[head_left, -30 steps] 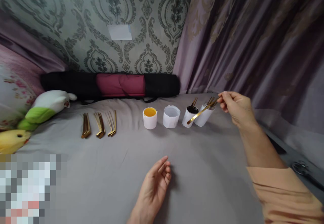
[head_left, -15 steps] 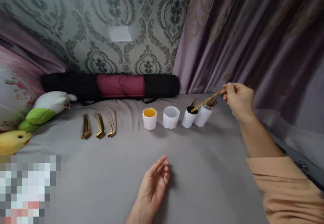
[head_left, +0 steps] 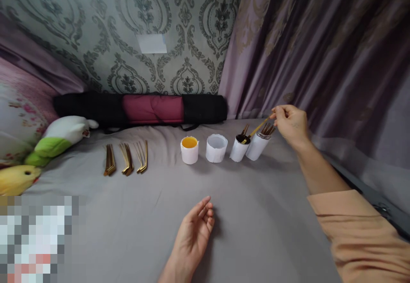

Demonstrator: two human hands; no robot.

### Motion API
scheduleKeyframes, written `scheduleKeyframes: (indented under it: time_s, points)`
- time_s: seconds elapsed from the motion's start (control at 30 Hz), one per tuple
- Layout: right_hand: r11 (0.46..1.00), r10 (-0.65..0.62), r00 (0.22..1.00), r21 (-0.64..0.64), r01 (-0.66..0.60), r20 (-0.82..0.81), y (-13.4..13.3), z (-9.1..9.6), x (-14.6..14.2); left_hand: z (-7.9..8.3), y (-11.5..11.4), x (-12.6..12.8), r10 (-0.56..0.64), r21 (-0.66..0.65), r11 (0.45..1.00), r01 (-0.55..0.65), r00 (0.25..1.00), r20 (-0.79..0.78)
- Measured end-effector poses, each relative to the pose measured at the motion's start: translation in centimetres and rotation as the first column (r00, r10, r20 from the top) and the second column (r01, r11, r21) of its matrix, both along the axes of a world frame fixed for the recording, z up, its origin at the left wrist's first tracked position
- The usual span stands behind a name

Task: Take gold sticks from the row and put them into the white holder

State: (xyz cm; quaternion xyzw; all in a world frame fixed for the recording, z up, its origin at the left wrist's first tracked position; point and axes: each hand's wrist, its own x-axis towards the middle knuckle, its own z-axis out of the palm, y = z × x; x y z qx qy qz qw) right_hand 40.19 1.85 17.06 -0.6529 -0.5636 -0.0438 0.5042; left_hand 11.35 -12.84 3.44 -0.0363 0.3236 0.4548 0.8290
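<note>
Pinched in the fingertips of my right hand (head_left: 291, 123) is the upper end of a thin gold stick (head_left: 261, 125). The stick slants down to the left, its lower end at the mouth of a narrow white-wrapped cup (head_left: 237, 151) with a dark inside. A few thin sticks (head_left: 245, 129) stand up from that cup. Just right of it, leaning, is a white-wrapped jar (head_left: 256, 148) with several brown sticks in it. My left hand (head_left: 195, 234) rests palm up on the grey sheet (head_left: 134, 219), fingers loosely curled and holding nothing.
Left of these stand a white cup with an orange-yellow inside (head_left: 189, 153) and one with a pale inside (head_left: 217, 151). Three bunches of bent gold sticks (head_left: 127, 159) lie further left. Behind is a black and maroon roll (head_left: 152, 108); soft toys (head_left: 60, 135) lie at left.
My right hand has moved left, towards the cups, and the gold stick now stands more steeply with its lower end at the dark cup's mouth. The left hand has stayed put.
</note>
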Motion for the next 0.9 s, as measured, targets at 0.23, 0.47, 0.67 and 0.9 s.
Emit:
scheduleKeyframes:
  time_s: [0.23, 0.47, 0.67, 0.9]
  points:
    - [0.995, 0.044, 0.996, -0.091, -0.037, 0.077, 0.5, -0.6, -0.9, 0.2, -0.2, -0.1, 0.001, -0.007, 1.0, -0.001, 1.0, -0.01]
    - [0.982, 0.091, 0.992, -0.175, -0.074, 0.092, 1.2, -1.7, -1.6, 0.1, -0.1, -0.1, -0.001, -0.005, 1.0, 0.0, 1.0, -0.005]
    - [0.967, 0.093, 0.99, -0.247, -0.065, 0.106, 1.3, -2.1, -2.0, 0.4, -0.1, -0.1, -0.001, -0.006, 1.0, 0.001, 1.0, -0.011]
    - [0.949, 0.104, 0.984, -0.31, -0.054, 0.146, 1.5, -2.7, -2.0, 0.4, -0.2, -0.1, -0.002, 0.0, 1.0, 0.002, 1.0, -0.014]
